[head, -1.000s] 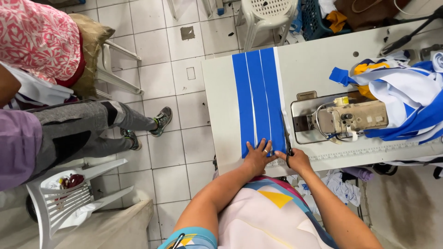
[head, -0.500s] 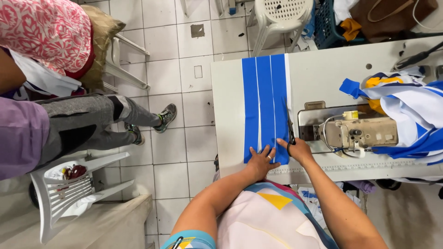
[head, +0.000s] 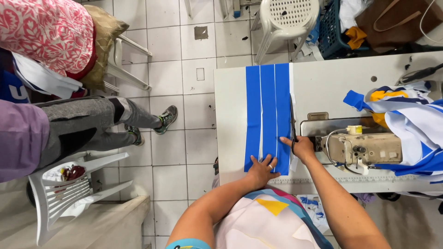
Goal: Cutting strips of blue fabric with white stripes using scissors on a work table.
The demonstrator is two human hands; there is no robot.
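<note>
Left hand point(head: 261, 168) lies flat, fingers spread wide, pressing the near end of the blue cloth point(head: 267, 110) onto the table point(head: 332, 83). It was already there a second ago and has hardly moved.

Right hand point(head: 302, 147) is what changed. It was level with the left at the cloth's near edge; now it sits a bit farther up the right edge, fingers curled on the handles of the scissors point(head: 292, 117). The grip looks closed on them, but whether fingers are through the loops is too small to tell. The blades point away from the person and lie right along the cloth's right edge. I can't tell if they are open.

The cloth is in the same place, spread lengthwise on the left part of the table with two thin pale lines running down it. No new cut shows (my read: the scissors are in hand but nothing is cut off yet).

Just right of the right hand stands the sewing machine point(head: 357, 147), with a heap point(head: 410, 115) of blue, white and yellow fabric behind it. A seated person's legs point(head: 92, 127) are on the tiled floor well left of the table. One white chair point(head: 286, 18) stands beyond the table, another point(head: 64, 193) at lower left.
</note>
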